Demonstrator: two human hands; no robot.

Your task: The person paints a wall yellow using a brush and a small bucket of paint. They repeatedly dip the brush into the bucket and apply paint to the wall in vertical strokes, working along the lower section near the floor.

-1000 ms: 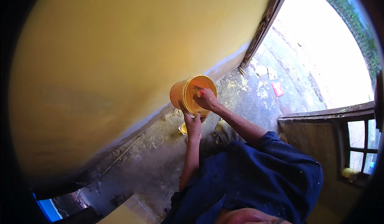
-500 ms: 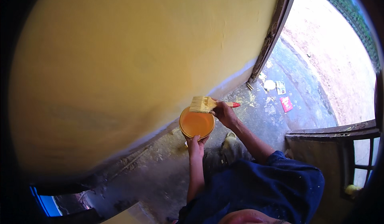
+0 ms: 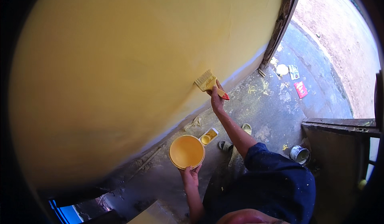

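My right hand (image 3: 216, 97) is closed round the handle of a wide paintbrush (image 3: 206, 80) with pale, paint-coated bristles and a red handle tip. The bristle end is at the yellow wall (image 3: 140, 64); whether it presses on the surface I cannot tell. Lower down, my left hand (image 3: 190, 176) grips the near rim of a round bucket (image 3: 187, 152), which is orange-yellow inside. The bucket is held up off the floor, tilted so that its inside faces up to me. Its underside is hidden.
On the floor beyond the bucket stands a small pale container (image 3: 209, 136) with yellow inside. A metal tin (image 3: 300, 154) is at the right, by a dark low wall. Near the doorway lie a red packet (image 3: 301, 90), a white round thing (image 3: 282, 70) and paint splashes. My shoes are below.
The paintbrush has gone from above the bucket up to the wall in my right hand. My left hand and the bucket are lower in view, and the view has shifted.
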